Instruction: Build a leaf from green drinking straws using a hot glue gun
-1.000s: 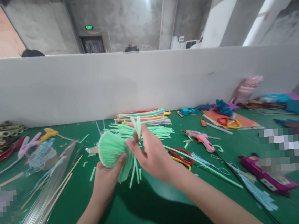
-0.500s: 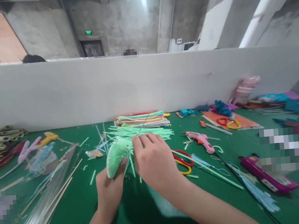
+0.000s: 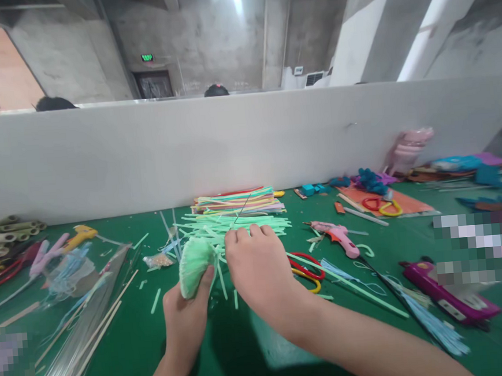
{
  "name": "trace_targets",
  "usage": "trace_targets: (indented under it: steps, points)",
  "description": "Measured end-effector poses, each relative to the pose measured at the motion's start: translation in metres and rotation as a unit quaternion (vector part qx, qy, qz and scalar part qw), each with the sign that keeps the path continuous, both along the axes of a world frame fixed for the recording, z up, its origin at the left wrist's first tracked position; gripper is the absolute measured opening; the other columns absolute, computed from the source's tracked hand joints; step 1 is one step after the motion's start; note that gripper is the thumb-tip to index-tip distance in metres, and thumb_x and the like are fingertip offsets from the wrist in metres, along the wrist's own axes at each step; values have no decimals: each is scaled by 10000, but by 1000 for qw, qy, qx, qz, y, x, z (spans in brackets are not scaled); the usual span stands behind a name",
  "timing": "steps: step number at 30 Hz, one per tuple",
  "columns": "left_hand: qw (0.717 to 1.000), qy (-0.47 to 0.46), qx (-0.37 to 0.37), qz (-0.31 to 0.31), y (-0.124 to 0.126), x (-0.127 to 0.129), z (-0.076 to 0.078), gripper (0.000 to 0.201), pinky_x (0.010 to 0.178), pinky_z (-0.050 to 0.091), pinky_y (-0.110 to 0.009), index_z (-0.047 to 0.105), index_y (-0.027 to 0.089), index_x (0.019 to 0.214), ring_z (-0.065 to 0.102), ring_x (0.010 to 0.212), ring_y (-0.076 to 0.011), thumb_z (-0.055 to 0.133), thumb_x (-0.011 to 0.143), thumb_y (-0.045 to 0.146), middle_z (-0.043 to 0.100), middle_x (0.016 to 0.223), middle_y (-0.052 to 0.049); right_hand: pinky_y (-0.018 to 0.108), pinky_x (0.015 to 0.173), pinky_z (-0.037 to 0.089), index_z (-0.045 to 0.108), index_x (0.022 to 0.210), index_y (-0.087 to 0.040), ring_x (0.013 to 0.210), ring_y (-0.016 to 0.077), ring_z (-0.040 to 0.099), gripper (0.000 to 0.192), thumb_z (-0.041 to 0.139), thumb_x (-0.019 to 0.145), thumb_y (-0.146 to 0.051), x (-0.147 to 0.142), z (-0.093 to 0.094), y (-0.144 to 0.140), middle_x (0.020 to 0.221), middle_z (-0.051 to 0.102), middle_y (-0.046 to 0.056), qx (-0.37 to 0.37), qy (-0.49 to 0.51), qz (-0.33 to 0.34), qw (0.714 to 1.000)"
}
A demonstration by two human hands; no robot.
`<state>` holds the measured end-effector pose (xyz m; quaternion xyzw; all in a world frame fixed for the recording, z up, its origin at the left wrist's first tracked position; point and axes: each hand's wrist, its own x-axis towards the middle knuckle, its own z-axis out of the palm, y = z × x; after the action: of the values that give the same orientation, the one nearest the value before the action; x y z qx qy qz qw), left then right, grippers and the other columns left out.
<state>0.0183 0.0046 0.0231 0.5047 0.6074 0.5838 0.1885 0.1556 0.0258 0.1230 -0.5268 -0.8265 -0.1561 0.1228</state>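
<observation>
1. The left hand comes up from the near edge of the green table, forearm rising steeply, thumb and fingers clenched around the base of a pale green fringed bundle.
2. That bundle sits above the left hand, near the middle of the table, its fanned head up and leaning a little to the right; its long axis runs from the gripped base up toward the back wall.
3. The right hand reaches in from the near right corner, forearm slanting across the table, knuckles up and fingers curled down. It presses against the bundle's right side; whether it pinches a strip I cannot tell, since the fingertips are hidden.
4. Just beyond both hands lies a loose heap of green strips, pointing mostly left to right, with a stack of coloured sheets behind it.
5. Red and yellow scissors lie just to the right of the right hand, and a pink glue gun further right.
</observation>
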Motion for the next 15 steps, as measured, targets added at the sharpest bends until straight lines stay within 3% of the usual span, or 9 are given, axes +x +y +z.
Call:
trace_targets:
  steps: [9,15]
  points:
    - [1000,3,0,-3,-2,1,3,229,691,544,-332,779,211,848,688,853,-302,712,762,412,736,681,-11,376,703,499,657,947,-105,806,280,663,216,500,813,-41,3,8,-15,842,691,155,-30,-21,12,999]
    - [1000,15,9,-12,-2,0,0,231,554,464,-279,727,208,672,613,617,-211,715,760,422,628,542,19,364,694,511,648,964,-84,798,280,688,211,506,819,-27,-2,13,-3,853,699,162,-45,-6,-21,999]
